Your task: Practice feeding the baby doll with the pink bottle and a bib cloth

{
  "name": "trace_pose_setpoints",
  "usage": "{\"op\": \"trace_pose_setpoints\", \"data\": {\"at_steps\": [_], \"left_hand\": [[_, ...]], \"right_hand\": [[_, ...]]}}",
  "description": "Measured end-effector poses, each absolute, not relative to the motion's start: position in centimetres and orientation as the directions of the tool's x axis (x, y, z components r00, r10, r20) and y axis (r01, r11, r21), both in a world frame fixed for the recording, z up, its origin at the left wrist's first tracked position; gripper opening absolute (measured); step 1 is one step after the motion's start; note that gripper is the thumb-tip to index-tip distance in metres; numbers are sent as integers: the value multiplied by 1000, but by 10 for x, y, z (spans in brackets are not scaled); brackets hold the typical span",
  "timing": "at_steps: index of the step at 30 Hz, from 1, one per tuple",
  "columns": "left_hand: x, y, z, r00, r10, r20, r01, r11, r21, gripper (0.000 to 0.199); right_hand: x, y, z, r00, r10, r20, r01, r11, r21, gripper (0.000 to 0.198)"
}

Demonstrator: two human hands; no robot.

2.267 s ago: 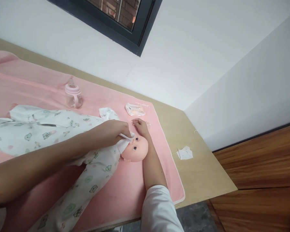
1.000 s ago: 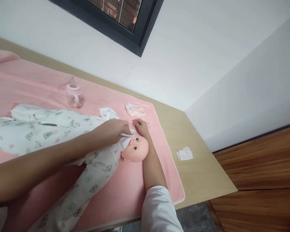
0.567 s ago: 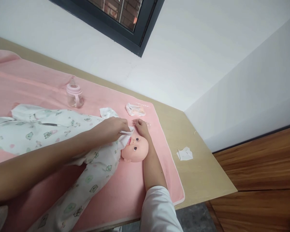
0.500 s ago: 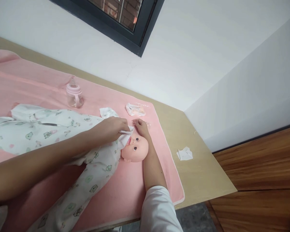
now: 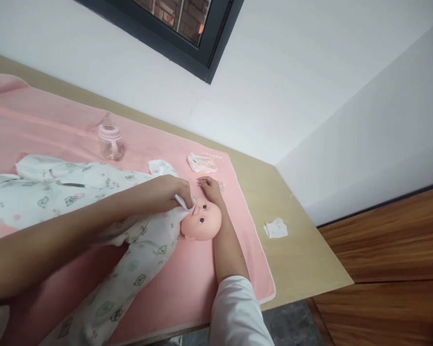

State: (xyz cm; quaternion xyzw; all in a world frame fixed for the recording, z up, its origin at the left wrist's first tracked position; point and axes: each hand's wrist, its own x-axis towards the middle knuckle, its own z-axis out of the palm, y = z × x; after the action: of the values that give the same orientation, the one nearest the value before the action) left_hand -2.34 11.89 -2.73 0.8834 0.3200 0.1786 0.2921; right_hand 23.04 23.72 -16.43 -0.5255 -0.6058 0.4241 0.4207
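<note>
A baby doll point(image 5: 207, 228) lies on its back on a pink mat point(image 5: 198, 283), dressed in a white garment point(image 5: 144, 245) with green and grey animal prints. My left hand point(image 5: 169, 194) reaches across the doll's chest and pinches a thin white cloth point(image 5: 187, 205) at its mouth and chin, covering part of the lower face. Beyond the doll's bald head, my right hand point(image 5: 210, 188) rests on the mat with fingers apart, holding nothing. The right forearm lies along the top of the head.
A pink-lidded baby bottle point(image 5: 110, 140) stands behind the doll. Near my right hand lies a small plastic packet point(image 5: 202, 163). A crumpled white tissue point(image 5: 275, 228) sits on the wooden tabletop point(image 5: 303, 264). A dark-framed window point(image 5: 205, 62) is in the wall behind.
My left hand has shifted slightly left with the white cloth, so the cloth's edge now sits lower on the doll's face. My right hand and the doll look unmoved.
</note>
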Motion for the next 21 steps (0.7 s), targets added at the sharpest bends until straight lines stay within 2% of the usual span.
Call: {"op": "trace_pose_setpoints", "data": {"at_steps": [10,21], "left_hand": [[-20,119,-32,737,675,48,521,-611,597,47],[-19,119,-34,731,680,58,526,-616,586,39]], "right_hand": [[229,236,-163,-87,994,62,284,84,-955,16],[230,236,-163,-86,994,63,285,85,-955,16]]}}
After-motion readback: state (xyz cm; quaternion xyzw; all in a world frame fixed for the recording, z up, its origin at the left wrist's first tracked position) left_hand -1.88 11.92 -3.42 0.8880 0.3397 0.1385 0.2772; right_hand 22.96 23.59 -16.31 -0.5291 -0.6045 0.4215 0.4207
